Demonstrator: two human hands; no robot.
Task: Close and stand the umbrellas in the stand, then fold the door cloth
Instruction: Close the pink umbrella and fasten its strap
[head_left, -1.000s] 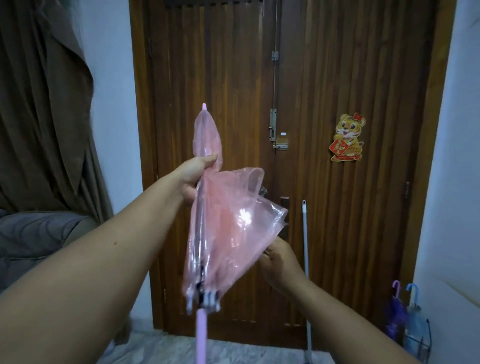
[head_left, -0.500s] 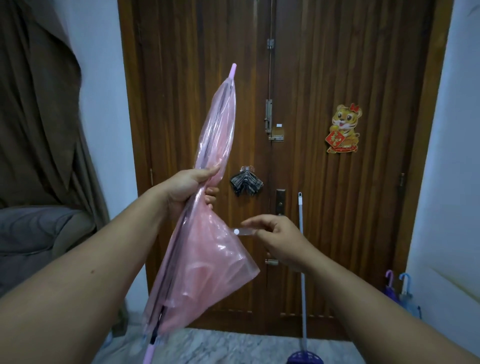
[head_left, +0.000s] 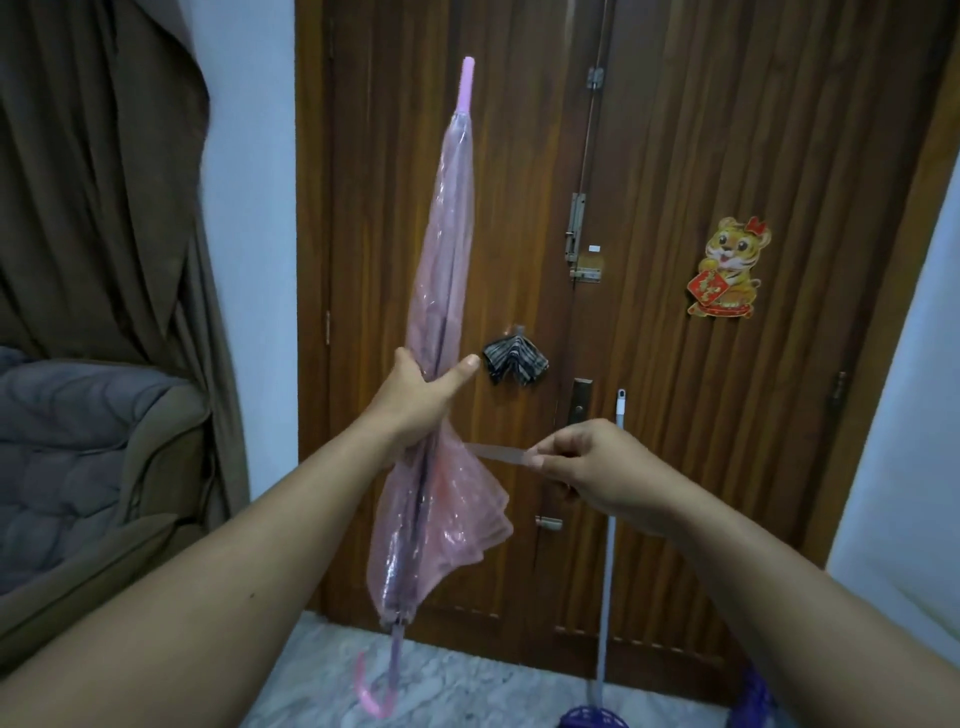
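Dark wooden double door (head_left: 675, 364) filled centre, tiger sticker (head_left: 730, 267) on it. White walls (head_left: 249, 208) flanked it, brown curtain (head_left: 104, 208) and grey sofa (head_left: 78, 441) left, marble floor (head_left: 467, 686) below.

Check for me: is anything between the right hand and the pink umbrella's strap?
Nothing visible. The right hand already pinches the strap, pulled out sideways from the pink umbrella, which the left hand grips mid-canopy. The lower folds still hang loose. The stand is not in view.
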